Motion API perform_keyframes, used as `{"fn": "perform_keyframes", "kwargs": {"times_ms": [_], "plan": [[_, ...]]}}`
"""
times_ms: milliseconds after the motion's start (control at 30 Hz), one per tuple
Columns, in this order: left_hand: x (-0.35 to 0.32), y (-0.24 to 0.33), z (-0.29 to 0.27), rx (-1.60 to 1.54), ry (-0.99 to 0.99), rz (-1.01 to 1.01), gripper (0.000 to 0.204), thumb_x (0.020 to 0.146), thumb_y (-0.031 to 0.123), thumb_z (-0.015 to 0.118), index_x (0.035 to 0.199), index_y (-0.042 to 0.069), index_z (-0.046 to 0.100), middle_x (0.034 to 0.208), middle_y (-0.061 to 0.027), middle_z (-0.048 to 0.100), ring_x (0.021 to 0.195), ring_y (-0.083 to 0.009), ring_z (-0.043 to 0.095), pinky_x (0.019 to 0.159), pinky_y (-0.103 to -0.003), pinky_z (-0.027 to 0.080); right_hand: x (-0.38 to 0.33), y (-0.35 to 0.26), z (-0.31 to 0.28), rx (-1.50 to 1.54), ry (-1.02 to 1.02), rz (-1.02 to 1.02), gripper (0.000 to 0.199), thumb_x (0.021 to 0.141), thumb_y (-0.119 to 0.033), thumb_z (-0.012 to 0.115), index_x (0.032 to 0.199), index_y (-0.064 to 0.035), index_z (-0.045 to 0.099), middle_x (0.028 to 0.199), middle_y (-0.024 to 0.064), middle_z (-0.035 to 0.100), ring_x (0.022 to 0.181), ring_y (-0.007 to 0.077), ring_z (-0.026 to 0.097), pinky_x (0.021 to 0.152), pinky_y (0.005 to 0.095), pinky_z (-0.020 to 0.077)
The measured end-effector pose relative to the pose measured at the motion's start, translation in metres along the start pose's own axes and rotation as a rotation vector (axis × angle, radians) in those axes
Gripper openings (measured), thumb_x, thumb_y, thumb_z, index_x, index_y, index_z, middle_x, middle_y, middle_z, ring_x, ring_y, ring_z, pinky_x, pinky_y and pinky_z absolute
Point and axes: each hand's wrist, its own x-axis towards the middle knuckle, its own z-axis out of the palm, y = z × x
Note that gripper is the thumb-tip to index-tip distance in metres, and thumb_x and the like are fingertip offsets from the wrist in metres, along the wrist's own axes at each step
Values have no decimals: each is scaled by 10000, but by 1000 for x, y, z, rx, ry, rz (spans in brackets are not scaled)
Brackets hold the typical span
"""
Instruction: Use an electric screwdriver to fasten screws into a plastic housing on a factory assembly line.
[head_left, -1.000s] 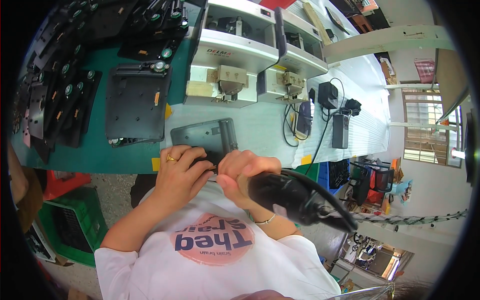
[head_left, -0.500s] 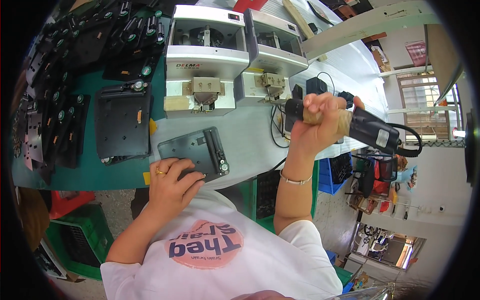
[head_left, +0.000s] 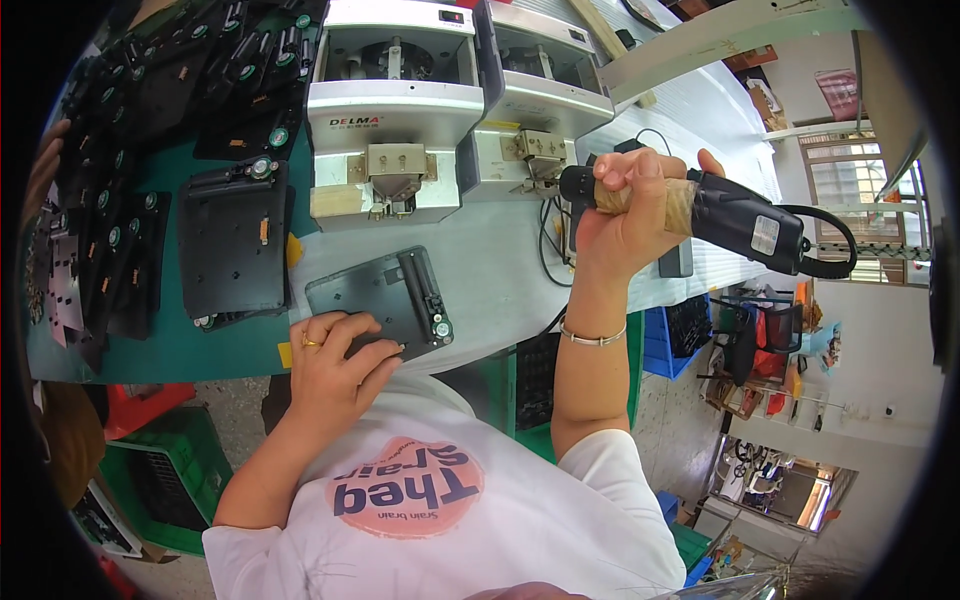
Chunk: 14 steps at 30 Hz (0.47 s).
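In my raised right hand (head_left: 640,215) is a black electric screwdriver (head_left: 748,228) with tan tape round its grip. It lies nearly level above the table's right part, its cord looping at the right end. My left hand (head_left: 340,365) rests at the near edge of a flat black panel (head_left: 365,300). Its thumb and index fingertips come together over the panel at something small that I cannot make out. Along the panel's right side runs a black cylindrical part (head_left: 425,295) with a round green-and-silver end.
Two silver-grey screw feeders (head_left: 390,120) stand behind the panel. More black panels (head_left: 235,240) are stacked and heaped at left on a green mat (head_left: 170,345). Another person's hand (head_left: 45,165) shows at the far left. A green crate (head_left: 150,480) and a blue crate (head_left: 660,345) sit below table height.
The screwdriver has tilted slightly and sits a little higher at its left end. Another person's hand has come into view at far left. My left hand stays at the panel.
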Motion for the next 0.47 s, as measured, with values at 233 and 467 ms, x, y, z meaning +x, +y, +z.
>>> {"fn": "perform_keyframes", "kwargs": {"times_ms": [233, 467], "plan": [[0, 1, -2, 1, -16, 2, 224, 692, 163, 782, 895, 159, 687, 1052, -23, 599, 996, -251, 524, 862, -398, 350, 18, 9, -15, 75, -489, 0, 516, 844, 53, 611, 1283, -65, 367, 689, 55, 528, 563, 153, 516, 547, 344, 489], [-8, 5, -9, -1, -64, -20, 394, 721, 192, 771, 1090, 158, 637, 1134, -65, 575, 1062, -277, 513, 902, -427, 351, 34, 9, 11, -61, -324, 211, 476, 848, 55, 619, 1259, -29, 395, 685, 59, 538, 529, 135, 501, 539, 328, 477]]}}
